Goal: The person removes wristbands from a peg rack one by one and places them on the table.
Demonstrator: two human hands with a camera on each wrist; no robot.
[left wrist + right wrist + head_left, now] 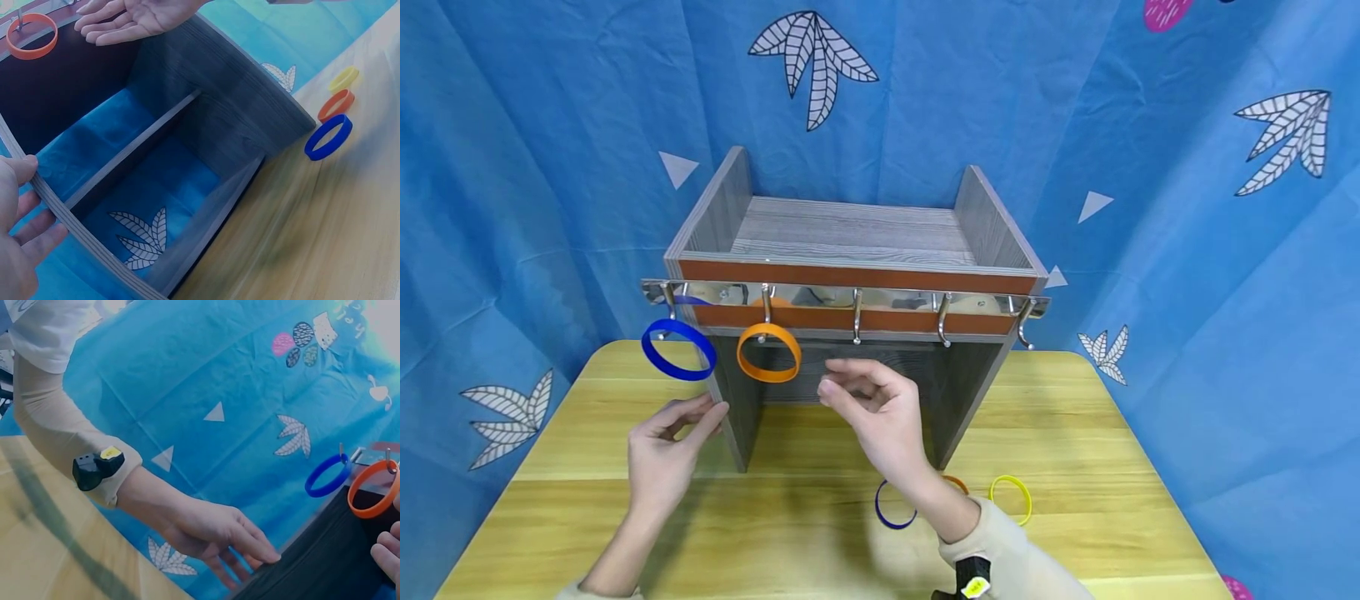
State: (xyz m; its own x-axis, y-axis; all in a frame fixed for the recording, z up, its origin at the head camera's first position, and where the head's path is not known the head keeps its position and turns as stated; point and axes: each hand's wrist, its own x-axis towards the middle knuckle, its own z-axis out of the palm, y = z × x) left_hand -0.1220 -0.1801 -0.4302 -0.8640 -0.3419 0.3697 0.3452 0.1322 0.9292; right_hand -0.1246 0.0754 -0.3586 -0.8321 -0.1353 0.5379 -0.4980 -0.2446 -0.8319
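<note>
My left hand grips the front edge of the grey wooden shelf's left side panel, thumb on one face and fingers on the other. Below the metal hook rail, my right hand hovers with loosely bent fingers, holding nothing. A blue silicone wristband hangs from the leftmost hook. On the hook beside it hangs an orange wristband, left of my right hand. In the left wrist view, the right hand shows its fingers fairly straight, near the hanging orange band.
On the wooden table lie another blue wristband, another orange wristband and a yellow wristband. My right forearm partly covers the first two in the head view. A blue patterned cloth hangs behind the shelf.
</note>
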